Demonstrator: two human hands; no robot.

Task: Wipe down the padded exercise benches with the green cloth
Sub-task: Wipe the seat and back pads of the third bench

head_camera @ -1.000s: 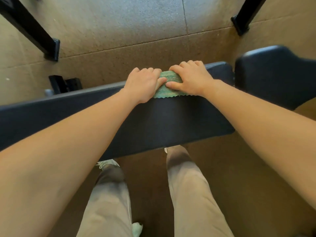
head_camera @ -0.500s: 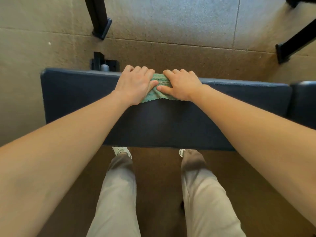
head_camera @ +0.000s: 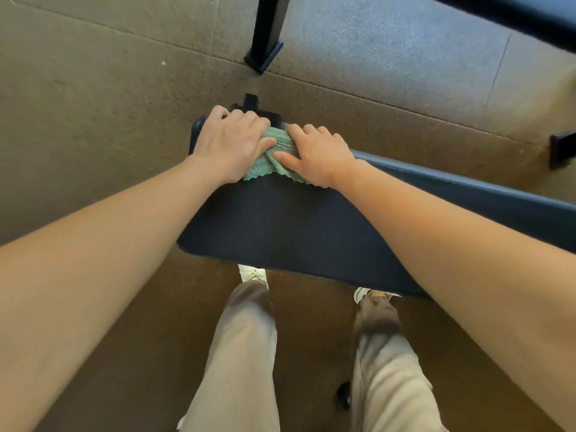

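A dark blue padded bench (head_camera: 296,226) runs from the middle of the view off to the right. Its left end lies under my hands. The green cloth (head_camera: 274,157) is bunched on the far edge of the pad near that end. My left hand (head_camera: 232,141) presses on the cloth's left side, fingers curled over the far corner of the pad. My right hand (head_camera: 314,154) presses on the cloth's right side, thumb on the fabric. Most of the cloth is hidden beneath both hands.
A black frame leg with a foot (head_camera: 265,54) stands on the floor beyond the bench. The bench's own black base (head_camera: 249,102) shows past its left end. Another black foot (head_camera: 561,148) sits at the right edge. My legs and white shoes (head_camera: 252,272) stand under the near edge.
Both hands have slid the cloth leftward along the far edge of the pad, from near the right end to the left end. The view has followed them.
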